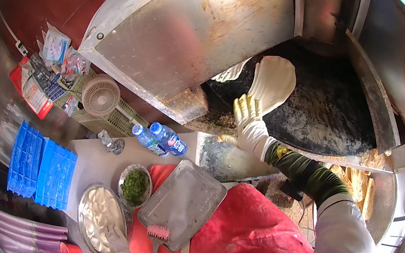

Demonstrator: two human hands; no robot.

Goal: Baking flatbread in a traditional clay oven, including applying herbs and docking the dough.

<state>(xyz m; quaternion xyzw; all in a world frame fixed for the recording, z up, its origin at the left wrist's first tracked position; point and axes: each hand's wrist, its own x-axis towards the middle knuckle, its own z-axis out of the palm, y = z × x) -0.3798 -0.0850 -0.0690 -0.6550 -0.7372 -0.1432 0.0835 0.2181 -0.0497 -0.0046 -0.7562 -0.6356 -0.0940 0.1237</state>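
Observation:
My right hand (247, 123), in a whitish glove with yellowed fingers, reaches over the rim of a dark, round cooking surface (328, 117). Its thumb stands apart from the fingers, whose tips overlap the near end of a long, flat piece of dough (277, 80). A second pale dough piece (231, 72) shows partly beyond the metal hood's edge. My left hand (117, 239), in a thin pale glove, is at the right side of a metal basin (82, 202) of rounded dough pieces (99, 211); its fingers are indistinct against the dough.
A metal tray (184, 197) bears a pink-bristled brush (158, 233). Beside it are a bowl of chopped greens (134, 188), plastic bottles (169, 139) and blue crates (56, 174). A fan (100, 96) stands farther left. The metal hood (199, 40) overhangs the cooking surface; firewood (357, 187) lies at right.

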